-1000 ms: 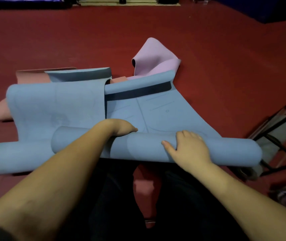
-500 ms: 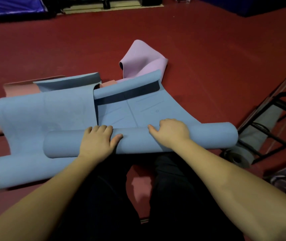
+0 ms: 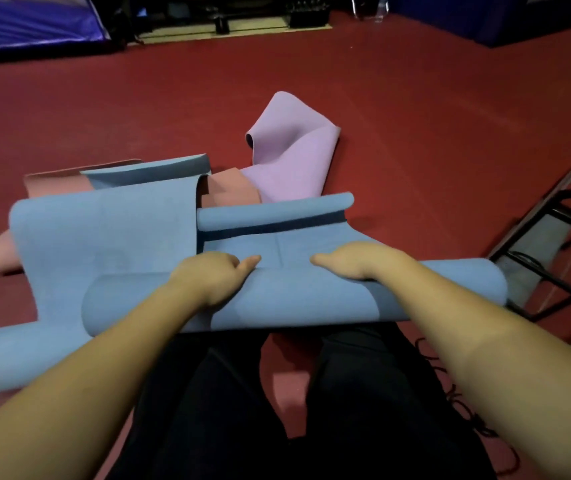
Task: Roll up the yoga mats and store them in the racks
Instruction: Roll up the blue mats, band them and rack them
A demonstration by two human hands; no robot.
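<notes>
A blue yoga mat (image 3: 312, 299) lies half rolled across the red floor in front of my knees, its roll thick and its unrolled tail (image 3: 277, 220) curling up at the far end. My left hand (image 3: 214, 275) rests on top of the roll near its middle, fingers curled over the far side. My right hand (image 3: 357, 261) presses on the roll a little to the right, fingers reaching over its far edge. A second blue mat (image 3: 104, 244) lies spread to the left, partly under the roll.
A crumpled lilac mat (image 3: 291, 157) and a pink mat (image 3: 55, 178) lie behind the blue ones. A black metal rack (image 3: 554, 251) with a grey rolled mat stands at the right. Dark blue pads and equipment line the far wall.
Both hands have pushed the roll forward, so it is thicker and the flat tail shorter. The hands have shifted over the top toward the roll's far side.
</notes>
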